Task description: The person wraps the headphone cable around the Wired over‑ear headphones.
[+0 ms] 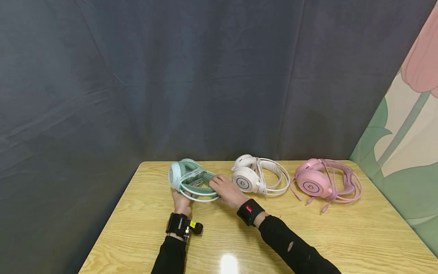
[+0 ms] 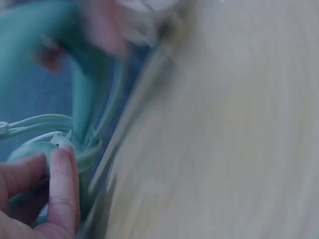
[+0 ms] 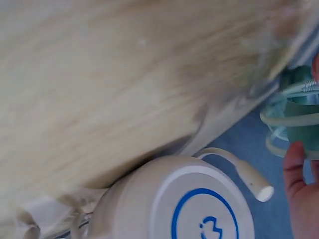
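Note:
A pair of mint-green headphones (image 1: 175, 176) with its cable wound around it is between both hands at the table's back left. My left hand (image 1: 182, 203) grips it low at the ear-cup end; in the left wrist view the thumb and fingers (image 2: 63, 186) close around an ear cup beside the bundled cable. From the right, my right hand (image 1: 229, 191) holds the headband end, where the cable loops out. In the right wrist view, a fingertip (image 3: 296, 152) lies against the cable and band.
White headphones (image 1: 247, 180) lie just right of my right hand, their cable wrapped around them. Farther right are pink headphones (image 1: 310, 183) with loose plugs toward the front. The wooden table (image 1: 219, 236) ends at a dark curtain (image 1: 219, 83) behind.

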`<state>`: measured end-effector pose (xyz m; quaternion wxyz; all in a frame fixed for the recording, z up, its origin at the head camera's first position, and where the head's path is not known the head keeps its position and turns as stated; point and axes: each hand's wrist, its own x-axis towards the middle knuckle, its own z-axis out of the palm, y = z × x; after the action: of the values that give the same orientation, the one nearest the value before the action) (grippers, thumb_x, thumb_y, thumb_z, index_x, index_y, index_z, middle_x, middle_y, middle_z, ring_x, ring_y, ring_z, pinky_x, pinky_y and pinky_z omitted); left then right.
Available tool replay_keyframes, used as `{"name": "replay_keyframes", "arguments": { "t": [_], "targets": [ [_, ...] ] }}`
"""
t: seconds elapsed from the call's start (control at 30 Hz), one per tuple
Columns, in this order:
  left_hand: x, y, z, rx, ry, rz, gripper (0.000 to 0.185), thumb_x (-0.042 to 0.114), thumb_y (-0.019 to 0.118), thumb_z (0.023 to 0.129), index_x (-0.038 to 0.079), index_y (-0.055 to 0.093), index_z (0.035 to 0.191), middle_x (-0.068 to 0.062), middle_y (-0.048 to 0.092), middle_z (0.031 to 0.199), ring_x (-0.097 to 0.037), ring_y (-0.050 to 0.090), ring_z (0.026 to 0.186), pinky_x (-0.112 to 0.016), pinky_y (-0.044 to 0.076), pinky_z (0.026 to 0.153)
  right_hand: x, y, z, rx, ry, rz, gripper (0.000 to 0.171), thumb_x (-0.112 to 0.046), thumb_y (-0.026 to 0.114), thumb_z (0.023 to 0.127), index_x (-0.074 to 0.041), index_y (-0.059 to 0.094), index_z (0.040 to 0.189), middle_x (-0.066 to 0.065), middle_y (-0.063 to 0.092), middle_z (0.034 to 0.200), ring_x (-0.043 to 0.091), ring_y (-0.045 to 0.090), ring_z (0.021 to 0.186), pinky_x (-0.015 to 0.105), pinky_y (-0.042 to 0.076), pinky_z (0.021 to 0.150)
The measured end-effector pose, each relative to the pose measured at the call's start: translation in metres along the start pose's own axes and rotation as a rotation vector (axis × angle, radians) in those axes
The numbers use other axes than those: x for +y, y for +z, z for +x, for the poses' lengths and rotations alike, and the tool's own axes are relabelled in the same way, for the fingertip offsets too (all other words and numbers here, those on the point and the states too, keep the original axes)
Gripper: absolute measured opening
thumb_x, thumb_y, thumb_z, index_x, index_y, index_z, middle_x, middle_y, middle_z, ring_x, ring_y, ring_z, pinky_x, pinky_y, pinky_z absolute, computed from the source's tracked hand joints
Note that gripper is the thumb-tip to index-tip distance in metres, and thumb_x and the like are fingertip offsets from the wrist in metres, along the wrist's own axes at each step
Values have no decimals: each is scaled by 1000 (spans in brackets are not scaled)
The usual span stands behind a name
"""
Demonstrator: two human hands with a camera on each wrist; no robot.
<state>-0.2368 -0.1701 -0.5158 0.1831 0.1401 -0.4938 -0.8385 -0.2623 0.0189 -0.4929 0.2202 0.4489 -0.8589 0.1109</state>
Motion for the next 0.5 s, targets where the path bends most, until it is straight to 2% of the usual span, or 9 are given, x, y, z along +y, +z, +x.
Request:
{"name": "replay_keyframes", "arguments": {
  "t": [0.03,0.07,0.13,0.2,0.33,0.4,0.5],
  "targets": [
    [0,-1,0,-30,-60,-99,31,-13,58,89,-4,56,119,-9,70,96,-15,69,83,-25,55,64,2,1,1,-22,-4,-3,46,-16,84,74,-15,54,109,2,59,116,21,53,116,37,47,97],
    [1,-3,-1,-48,-125,-155,28,-12,55,91,-5,55,118,-8,70,93,-16,70,80,-26,56,62,3,3,2,-43,-4,-8,46,-13,84,73,-14,54,109,3,59,116,21,53,116,36,47,99],
    [2,-6,-1,-85,-213,-217,24,-13,52,92,-5,56,114,-5,70,89,-14,70,79,-24,56,63,6,5,3,-80,9,1,47,-9,83,73,-12,55,110,4,59,115,22,54,116,36,47,98],
    [3,-8,0,-115,-252,-206,20,-11,50,93,-1,58,107,-1,68,83,-9,67,73,-22,54,63,9,6,5,-111,33,14,46,-5,81,73,-10,57,112,5,59,116,23,55,115,35,49,96],
    [6,-14,6,-132,-243,-100,21,-13,46,92,2,59,98,1,64,79,-7,61,68,-22,55,68,14,8,9,-145,69,0,45,4,76,73,-8,61,114,7,60,113,24,57,112,35,51,91],
    [8,-17,8,-122,-203,-10,23,-15,45,91,-3,59,104,-1,63,82,-8,62,70,-24,56,72,17,9,11,-152,81,-22,44,7,74,74,-9,62,114,6,60,112,23,57,110,34,52,88],
    [12,-20,10,-118,-141,186,28,-16,44,89,-15,58,114,-7,64,89,-11,65,75,-29,58,77,20,8,14,-159,80,-52,39,7,71,79,-11,63,112,5,60,109,21,58,105,34,52,84]
  ]
}}
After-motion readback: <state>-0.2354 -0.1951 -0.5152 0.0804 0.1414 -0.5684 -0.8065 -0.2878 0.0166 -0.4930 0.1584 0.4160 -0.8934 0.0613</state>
